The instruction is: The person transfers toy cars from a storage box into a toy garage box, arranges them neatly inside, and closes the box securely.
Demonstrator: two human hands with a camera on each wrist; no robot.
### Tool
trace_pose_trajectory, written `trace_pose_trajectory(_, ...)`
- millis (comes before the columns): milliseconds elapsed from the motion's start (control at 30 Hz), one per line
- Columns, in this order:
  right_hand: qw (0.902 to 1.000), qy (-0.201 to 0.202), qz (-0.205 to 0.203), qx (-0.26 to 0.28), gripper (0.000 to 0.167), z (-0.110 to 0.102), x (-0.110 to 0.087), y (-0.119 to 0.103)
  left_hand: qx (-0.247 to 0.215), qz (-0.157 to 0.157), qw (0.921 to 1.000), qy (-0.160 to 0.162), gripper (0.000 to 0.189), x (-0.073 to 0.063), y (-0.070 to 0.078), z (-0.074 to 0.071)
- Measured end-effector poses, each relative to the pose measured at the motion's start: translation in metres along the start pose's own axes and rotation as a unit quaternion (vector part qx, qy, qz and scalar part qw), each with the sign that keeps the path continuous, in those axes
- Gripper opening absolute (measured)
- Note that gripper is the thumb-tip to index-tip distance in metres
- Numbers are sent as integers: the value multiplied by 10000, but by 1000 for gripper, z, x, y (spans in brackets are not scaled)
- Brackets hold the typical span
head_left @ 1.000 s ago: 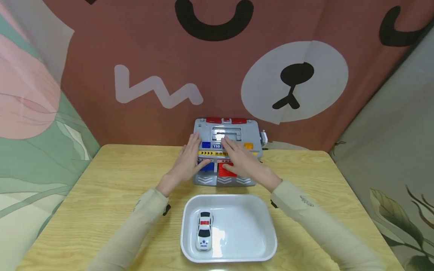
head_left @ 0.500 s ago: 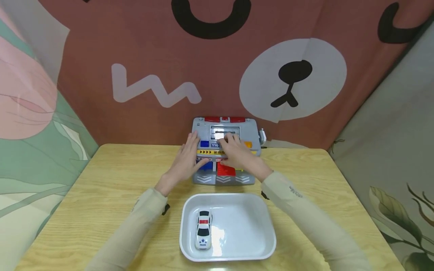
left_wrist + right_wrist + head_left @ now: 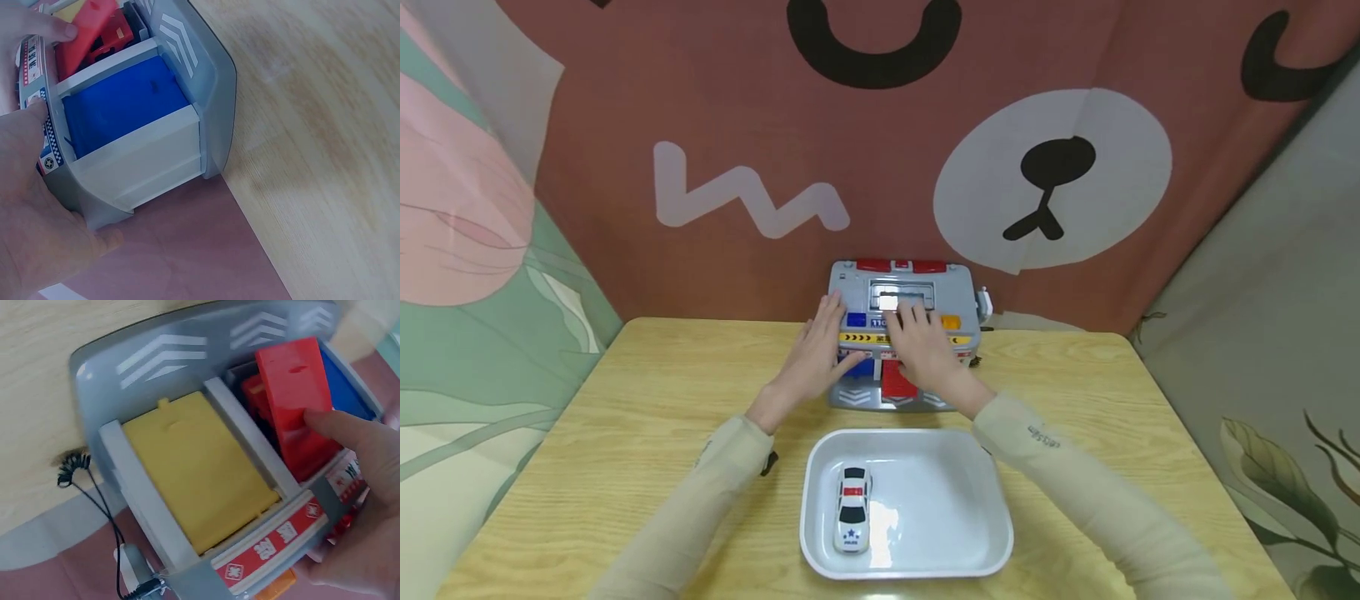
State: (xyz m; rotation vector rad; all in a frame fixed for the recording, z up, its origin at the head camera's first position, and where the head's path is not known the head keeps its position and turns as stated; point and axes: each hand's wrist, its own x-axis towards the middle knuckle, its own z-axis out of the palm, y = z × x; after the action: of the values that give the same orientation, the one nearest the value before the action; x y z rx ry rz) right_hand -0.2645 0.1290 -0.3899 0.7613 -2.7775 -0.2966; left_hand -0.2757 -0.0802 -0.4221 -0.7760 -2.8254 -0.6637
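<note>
A grey toy garage (image 3: 853, 287) stands at the back of the table, its front holding a blue door (image 3: 125, 100), a red door (image 3: 294, 381) and a yellow door (image 3: 194, 469). The red door is swung outward, showing part of a red toy vehicle (image 3: 255, 394) behind it. My right hand (image 3: 927, 350) lies over the garage's upper front, fingers on top, thumb touching the red door. With straight fingers, my left hand (image 3: 808, 358) rests along the garage's left side, its thumb at the front edge. Blue and yellow doors are down.
Nearer the body is a white tray (image 3: 940, 517) with a white toy police car (image 3: 852, 512) at its left. A white handset-like piece (image 3: 984, 306) and a coiled black cord (image 3: 75, 465) are at the garage's right side. A bear-print curtain (image 3: 737, 275) hangs behind.
My right hand has shifted left, its fingers bending more and its thumb staying at the red door. My left hand, the tray and the police car keep their places.
</note>
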Motion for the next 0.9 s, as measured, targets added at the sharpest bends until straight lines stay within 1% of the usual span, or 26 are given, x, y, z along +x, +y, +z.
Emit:
trace_pose_trajectory(100,9993,79,-68,-364,81,6,0,-1,-27,12,10000,19,88,0,-1,2)
trace_pose_trajectory(200,9982,240,-173,-518,75,11,1,0,0,14,10000,71,87,-1,-1,2)
trace_pose_trajectory(300,9970,503,-183,-562,68,15,3,0,31,15,9999,107,87,-1,-2,2)
trace_pose_trajectory(400,9966,647,-66,-514,61,18,2,0,41,50,9999,110,88,0,-3,3)
trace_pose_trajectory(567,9972,591,90,-443,58,19,4,-1,84,14,9999,104,88,2,-3,1)
trace_pose_trajectory(700,9965,666,148,-475,57,19,7,-1,138,30,9998,169,87,2,-3,0)
trace_pose_trajectory(900,9967,657,428,-189,56,24,4,-4,45,64,9999,126,87,1,-2,1)
